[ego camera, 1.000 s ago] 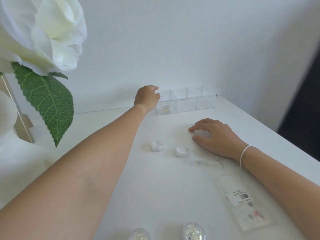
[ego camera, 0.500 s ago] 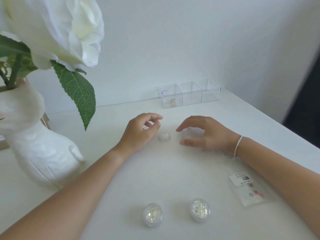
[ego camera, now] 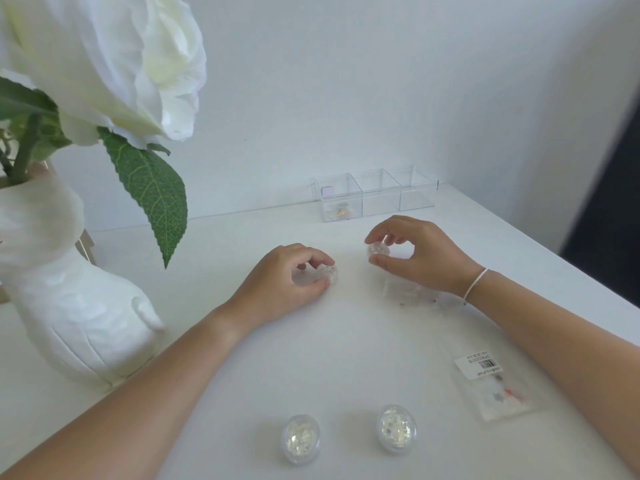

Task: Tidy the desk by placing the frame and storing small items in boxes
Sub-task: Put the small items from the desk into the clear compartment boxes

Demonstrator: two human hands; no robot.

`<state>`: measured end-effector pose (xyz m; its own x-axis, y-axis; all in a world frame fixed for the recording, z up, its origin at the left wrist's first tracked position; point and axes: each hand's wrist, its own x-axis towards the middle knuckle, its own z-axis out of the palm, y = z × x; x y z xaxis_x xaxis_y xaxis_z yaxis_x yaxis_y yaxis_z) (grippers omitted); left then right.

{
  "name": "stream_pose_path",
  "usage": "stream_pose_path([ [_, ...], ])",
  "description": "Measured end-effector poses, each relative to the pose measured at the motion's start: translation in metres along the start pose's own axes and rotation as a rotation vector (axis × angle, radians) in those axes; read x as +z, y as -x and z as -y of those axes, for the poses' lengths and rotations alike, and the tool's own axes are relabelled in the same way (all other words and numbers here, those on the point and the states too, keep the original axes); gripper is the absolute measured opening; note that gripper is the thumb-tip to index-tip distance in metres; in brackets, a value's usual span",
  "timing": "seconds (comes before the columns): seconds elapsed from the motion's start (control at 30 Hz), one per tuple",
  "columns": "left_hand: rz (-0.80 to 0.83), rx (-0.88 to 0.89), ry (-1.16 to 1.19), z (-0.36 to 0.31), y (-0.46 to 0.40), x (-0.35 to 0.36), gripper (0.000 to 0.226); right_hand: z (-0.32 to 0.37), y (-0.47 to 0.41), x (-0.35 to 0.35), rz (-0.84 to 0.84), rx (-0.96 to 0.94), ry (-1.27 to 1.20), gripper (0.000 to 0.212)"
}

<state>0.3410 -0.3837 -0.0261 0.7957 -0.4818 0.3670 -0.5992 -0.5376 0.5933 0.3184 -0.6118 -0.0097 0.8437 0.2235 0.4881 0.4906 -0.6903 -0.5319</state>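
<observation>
My left hand (ego camera: 287,282) rests on the white desk, its fingers closed around a small clear round jar (ego camera: 327,273). My right hand (ego camera: 419,254) pinches a second small clear jar (ego camera: 378,250) just above the desk. A clear box with three open compartments (ego camera: 377,195) stands against the back wall; its left compartment holds a small gold item, the other two look empty. Two more round jars (ego camera: 300,438) (ego camera: 396,428) of pale flakes lie near the front edge. Only a sliver of the frame (ego camera: 86,242) shows behind the vase.
A white vase (ego camera: 69,299) with a large white rose (ego camera: 104,64) and a hanging green leaf fills the left. A clear packet with a barcode label (ego camera: 491,386) lies at the front right; another clear bag (ego camera: 412,291) lies under my right wrist. The desk edge runs along the right.
My left hand came back from the clear box to the middle of the desk and closed on a jar. My right hand closed on the other jar. The view shifted down and left.
</observation>
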Motion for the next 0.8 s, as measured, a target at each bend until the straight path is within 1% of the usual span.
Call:
stream_pose_path([
  [0.07,-0.044,0.001,0.039,-0.002,-0.005,0.001,0.017,-0.005,-0.001,-0.003,-0.101,0.049,-0.069,0.014],
  [0.17,-0.126,0.033,0.099,-0.009,-0.022,0.004,0.014,-0.013,-0.004,-0.005,-0.234,0.125,-0.124,0.017],
  [0.3,-0.239,0.006,0.143,-0.021,-0.062,0.011,0.008,-0.023,-0.006,-0.004,-0.309,0.184,-0.131,0.014],
  [0.4,-0.268,0.006,0.140,-0.026,-0.102,0.016,0.008,-0.027,-0.007,-0.004,-0.345,0.199,-0.157,0.017],
  [0.53,-0.207,-0.001,-0.010,-0.024,-0.154,0.023,0.017,-0.031,-0.009,-0.002,-0.362,0.197,-0.163,0.017],
  [0.63,-0.162,-0.031,-0.127,-0.017,-0.185,0.026,0.020,-0.033,-0.009,-0.002,-0.363,0.183,-0.166,0.020],
  [0.8,0.050,-0.129,-0.380,-0.009,-0.217,0.027,0.021,-0.034,-0.010,-0.001,-0.361,0.163,-0.185,0.018],
])
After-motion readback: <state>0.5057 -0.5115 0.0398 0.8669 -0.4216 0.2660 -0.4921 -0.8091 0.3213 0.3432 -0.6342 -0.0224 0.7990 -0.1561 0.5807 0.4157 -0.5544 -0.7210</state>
